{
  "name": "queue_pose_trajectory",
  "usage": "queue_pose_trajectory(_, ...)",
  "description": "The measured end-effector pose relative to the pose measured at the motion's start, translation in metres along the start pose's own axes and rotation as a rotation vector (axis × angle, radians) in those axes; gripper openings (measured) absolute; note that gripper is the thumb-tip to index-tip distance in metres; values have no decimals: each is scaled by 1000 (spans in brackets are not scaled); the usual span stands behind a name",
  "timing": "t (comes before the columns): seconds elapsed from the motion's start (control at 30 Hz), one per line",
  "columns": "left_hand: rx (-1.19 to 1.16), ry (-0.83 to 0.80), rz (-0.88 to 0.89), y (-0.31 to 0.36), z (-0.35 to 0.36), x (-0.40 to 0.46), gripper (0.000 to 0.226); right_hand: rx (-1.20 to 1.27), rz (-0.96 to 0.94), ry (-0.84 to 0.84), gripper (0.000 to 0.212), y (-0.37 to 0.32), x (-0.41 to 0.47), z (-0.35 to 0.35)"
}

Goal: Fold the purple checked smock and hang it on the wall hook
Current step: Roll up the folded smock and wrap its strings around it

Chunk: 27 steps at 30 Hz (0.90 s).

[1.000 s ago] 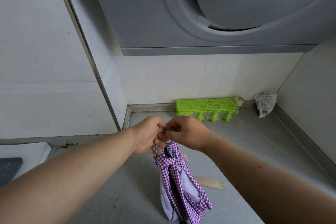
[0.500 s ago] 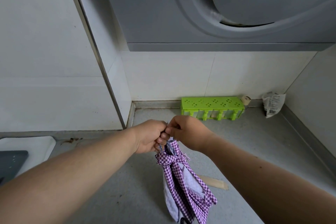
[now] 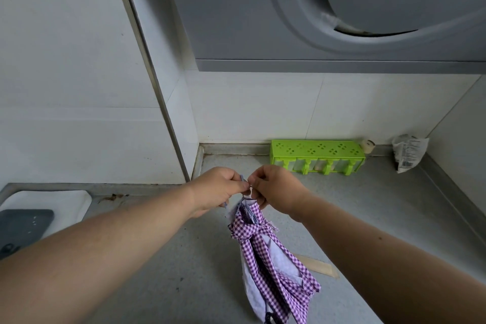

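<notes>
The purple checked smock (image 3: 265, 252) hangs bunched and knotted below my hands, its white lining showing, its lower end near the frame's bottom. My left hand (image 3: 218, 189) pinches a thin pale strap or loop at the smock's top. My right hand (image 3: 273, 189) pinches the same top edge right beside it, fingertips nearly touching the left hand's. Both hands are held above a grey countertop (image 3: 355, 205). No wall hook is visible.
A green perforated rack (image 3: 317, 156) stands against the white tiled back wall. A crumpled packet (image 3: 407, 155) lies in the right corner. A flat wooden stick (image 3: 319, 267) lies on the counter. A grey range hood (image 3: 328, 21) hangs overhead. A white board with a dark object (image 3: 23, 226) sits far left.
The view has shifted slightly, and my hands stay together at the smock's top. The thin strap now shows between my left fingers.
</notes>
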<state>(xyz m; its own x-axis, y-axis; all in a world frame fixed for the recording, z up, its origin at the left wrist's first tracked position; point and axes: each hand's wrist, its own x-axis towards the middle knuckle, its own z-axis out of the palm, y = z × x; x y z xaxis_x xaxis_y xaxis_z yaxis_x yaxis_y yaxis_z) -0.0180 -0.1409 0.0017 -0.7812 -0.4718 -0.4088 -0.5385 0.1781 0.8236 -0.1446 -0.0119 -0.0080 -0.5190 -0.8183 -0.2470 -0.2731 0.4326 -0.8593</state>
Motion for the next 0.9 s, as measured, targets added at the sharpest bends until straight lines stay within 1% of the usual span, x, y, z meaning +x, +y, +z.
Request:
queue_pose_trajectory(0.07,36,36,14,-2,0,1,15,6,-41,-2,6,-1,0,-2)
queue_pose_trajectory(0.13,64,65,7,-5,-1,4,13,-44,-101,-21,20,-1,-1,-3)
queue_pose_trajectory(0.2,101,84,9,-8,-3,5,15,-205,-217,-5,25,0,-1,-3)
queue_pose_trajectory(0.23,156,89,25,-9,-4,5,16,-296,-285,13,24,0,-1,-3)
queue_pose_trajectory(0.33,443,92,91,-7,-9,5,21,-493,-459,62,16,3,-1,-1)
queue_pose_trajectory(0.4,560,79,127,-4,-12,3,27,-538,-533,95,11,4,-2,0)
queue_pose_trajectory(0.47,601,56,168,-3,-16,-1,29,-546,-569,132,10,5,-1,1)
queue_pose_trajectory(0.57,580,22,205,-4,-19,-3,26,-543,-564,166,12,7,2,5)
queue_pose_trajectory(0.7,431,29,186,-7,-20,-2,16,-474,-433,173,13,8,9,9)
queue_pose_trajectory(0.9,266,47,167,-17,-17,-4,23,-375,-305,131,8,11,8,9)
